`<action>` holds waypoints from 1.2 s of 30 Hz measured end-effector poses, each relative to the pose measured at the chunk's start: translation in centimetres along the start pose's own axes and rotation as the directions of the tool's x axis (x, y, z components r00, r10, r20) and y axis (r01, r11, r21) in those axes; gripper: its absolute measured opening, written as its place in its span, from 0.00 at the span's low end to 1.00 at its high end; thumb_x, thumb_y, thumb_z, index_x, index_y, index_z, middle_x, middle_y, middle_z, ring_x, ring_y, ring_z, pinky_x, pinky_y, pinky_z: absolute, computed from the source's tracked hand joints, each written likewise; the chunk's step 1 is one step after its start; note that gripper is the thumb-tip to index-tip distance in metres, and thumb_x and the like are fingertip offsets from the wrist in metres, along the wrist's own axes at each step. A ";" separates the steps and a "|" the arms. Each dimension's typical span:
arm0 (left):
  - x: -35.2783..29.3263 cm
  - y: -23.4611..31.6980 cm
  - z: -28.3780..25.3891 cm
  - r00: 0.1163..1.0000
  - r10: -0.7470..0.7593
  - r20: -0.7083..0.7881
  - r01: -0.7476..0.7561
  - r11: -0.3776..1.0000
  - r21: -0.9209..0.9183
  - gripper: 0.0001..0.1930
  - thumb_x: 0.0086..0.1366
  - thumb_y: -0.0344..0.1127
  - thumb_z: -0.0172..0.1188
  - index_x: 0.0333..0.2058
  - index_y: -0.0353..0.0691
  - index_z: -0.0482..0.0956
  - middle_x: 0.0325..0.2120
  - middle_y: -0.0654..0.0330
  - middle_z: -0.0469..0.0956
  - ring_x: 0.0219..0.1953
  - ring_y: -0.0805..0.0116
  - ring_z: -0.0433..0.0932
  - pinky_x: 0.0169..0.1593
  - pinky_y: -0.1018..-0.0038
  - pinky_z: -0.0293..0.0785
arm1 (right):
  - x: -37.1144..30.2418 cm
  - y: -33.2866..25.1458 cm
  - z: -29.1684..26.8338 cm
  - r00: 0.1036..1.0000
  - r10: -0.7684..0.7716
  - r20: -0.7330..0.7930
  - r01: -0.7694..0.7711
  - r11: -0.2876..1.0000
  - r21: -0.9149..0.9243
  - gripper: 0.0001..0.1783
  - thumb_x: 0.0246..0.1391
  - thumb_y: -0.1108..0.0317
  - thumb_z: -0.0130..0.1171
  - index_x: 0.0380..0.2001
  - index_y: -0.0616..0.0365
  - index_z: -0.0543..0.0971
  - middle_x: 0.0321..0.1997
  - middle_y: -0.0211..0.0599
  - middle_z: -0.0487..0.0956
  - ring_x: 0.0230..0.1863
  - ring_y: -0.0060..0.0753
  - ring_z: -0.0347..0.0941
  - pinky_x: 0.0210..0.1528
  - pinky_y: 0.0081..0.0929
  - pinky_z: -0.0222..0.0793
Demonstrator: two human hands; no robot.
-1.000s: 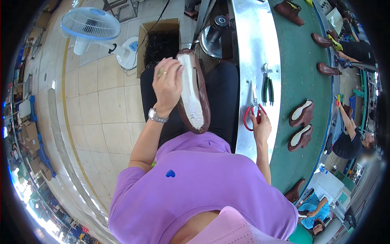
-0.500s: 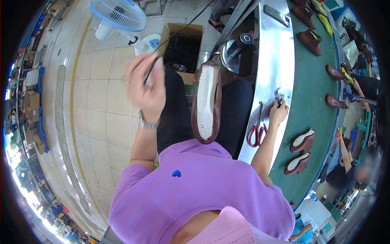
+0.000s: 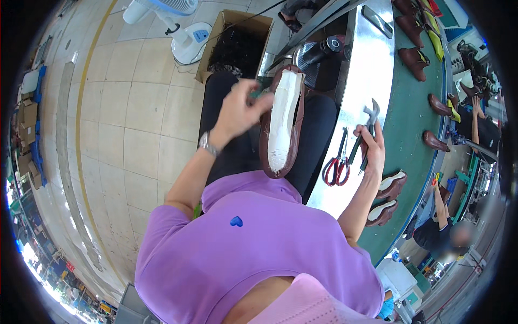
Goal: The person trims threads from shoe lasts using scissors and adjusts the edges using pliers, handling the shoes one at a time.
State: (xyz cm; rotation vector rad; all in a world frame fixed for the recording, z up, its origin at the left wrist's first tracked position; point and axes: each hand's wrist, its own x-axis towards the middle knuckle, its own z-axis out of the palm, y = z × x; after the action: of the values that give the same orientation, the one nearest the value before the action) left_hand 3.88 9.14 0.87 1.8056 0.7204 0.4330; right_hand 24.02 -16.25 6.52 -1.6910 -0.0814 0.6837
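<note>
A brown leather shoe [image 3: 264, 144] lies sole up across my lap, its long white underside [image 3: 283, 124] facing me and its toe toward my body. My left hand [image 3: 237, 112] is at the shoe's left edge, thumb and forefinger apart, with nothing visible between them. Whether the thumb touches the leather I cannot tell. Over the metal bench to the right, my right hand [image 3: 374, 147] is closed round the dark handle of a hammer [image 3: 371, 113], whose grey head points away from me. Scissors with red handles [image 3: 336, 170] lie on the bench beside that hand.
On the right, a green belt [image 3: 402, 116] carries several brown shoes [image 3: 414, 63]. A phone [image 3: 376, 21] lies at the bench's [image 3: 369, 59] far end. Beyond my knees are a cardboard box [image 3: 259, 24] of dark scraps and a fan [image 3: 189, 40]. A co-worker [image 3: 442, 235] sits past the belt.
My right hand has lifted the hammer off the bench. My left hand, which held a thin black strip in the air, has come down and right to the shoe; the strip no longer shows.
</note>
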 end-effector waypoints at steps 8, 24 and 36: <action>-4.9 2.3 1.2 0.997 0.075 0.005 -0.071 0.913 0.402 0.19 0.59 0.48 0.56 0.24 0.34 0.71 0.15 0.51 0.72 0.19 0.54 0.74 0.22 0.66 0.67 | -0.6 -7.3 7.7 0.585 0.141 0.798 0.622 0.554 -0.554 0.33 0.53 0.69 0.54 0.62 0.52 0.57 0.35 0.42 0.79 0.34 0.37 0.77 0.44 0.29 0.68; -3.5 -2.1 4.0 0.820 -0.176 0.544 0.567 0.373 -0.735 0.39 0.59 0.52 0.58 0.63 0.47 0.48 0.54 0.58 0.63 0.52 0.69 0.66 0.50 0.72 0.66 | -3.8 -4.7 9.5 0.573 0.096 0.814 0.715 0.429 -0.553 0.34 0.53 0.72 0.53 0.62 0.42 0.56 0.31 0.58 0.76 0.29 0.59 0.74 0.31 0.42 0.70; -1.7 1.1 3.7 0.789 -0.215 0.576 0.614 0.246 -0.749 0.40 0.58 0.41 0.60 0.65 0.52 0.46 0.56 0.58 0.60 0.54 0.69 0.64 0.54 0.71 0.65 | 0.3 -9.2 12.1 0.473 -0.216 0.854 0.863 0.306 -0.401 0.34 0.55 0.66 0.53 0.63 0.35 0.54 0.21 0.50 0.76 0.25 0.51 0.75 0.31 0.39 0.72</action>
State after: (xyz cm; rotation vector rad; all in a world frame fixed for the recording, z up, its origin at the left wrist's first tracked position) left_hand 5.18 5.10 0.72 0.4812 0.4881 0.0467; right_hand 21.28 -3.24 13.89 -1.9329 -1.8100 0.6447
